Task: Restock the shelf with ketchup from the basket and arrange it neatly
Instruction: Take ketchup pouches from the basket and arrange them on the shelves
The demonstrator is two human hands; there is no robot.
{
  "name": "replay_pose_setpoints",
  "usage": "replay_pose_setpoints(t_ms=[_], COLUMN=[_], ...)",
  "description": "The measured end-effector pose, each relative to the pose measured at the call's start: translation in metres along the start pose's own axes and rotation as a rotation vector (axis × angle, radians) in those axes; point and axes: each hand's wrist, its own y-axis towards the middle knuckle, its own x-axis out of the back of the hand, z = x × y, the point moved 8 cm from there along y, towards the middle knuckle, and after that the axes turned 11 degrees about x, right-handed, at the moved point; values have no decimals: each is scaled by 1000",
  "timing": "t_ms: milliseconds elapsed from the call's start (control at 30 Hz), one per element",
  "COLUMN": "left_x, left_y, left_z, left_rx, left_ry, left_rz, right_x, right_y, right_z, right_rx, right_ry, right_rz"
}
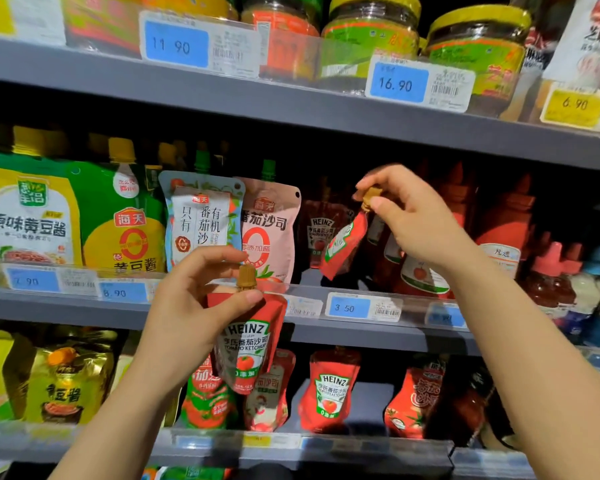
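The right hand pinches a Heinz ketchup pouch by its cap, hanging tilted above the middle shelf edge. The left hand grips a second pouch, upright and lower.

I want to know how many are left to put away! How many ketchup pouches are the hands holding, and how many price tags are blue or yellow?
Pouches in the hands: 2 (left hand holds one pouch, right hand another pouch)
Readable blue tags: 5 (11.90, 16.90, 7.90, 8.90, 3.50)
Readable yellow tags: 1 (6.90)
Total: 8
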Motion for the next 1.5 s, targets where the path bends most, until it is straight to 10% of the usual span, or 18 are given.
replay_pose_setpoints(t_ms=[133,433,567,1367,1500], left_x=[-5,-11,-15,-18,-27], left_y=[0,2,3,11,13], left_z=[6,11,14,14,8], left_rx=[22,29,40,21,23], left_ry=[-31,-17,-24,-48,-120], left_rz=[16,60,61,20,17], right_x=[-22,-26,-15,-31,-25], right_y=[10,20,32,61,31], right_z=[-27,-61,-67,-82,-36], right_rx=[-134,-253,-316,-107,-73], right_ry=[-47,133,-290,-812,-517], right_rz=[175,-16,148,342,233])
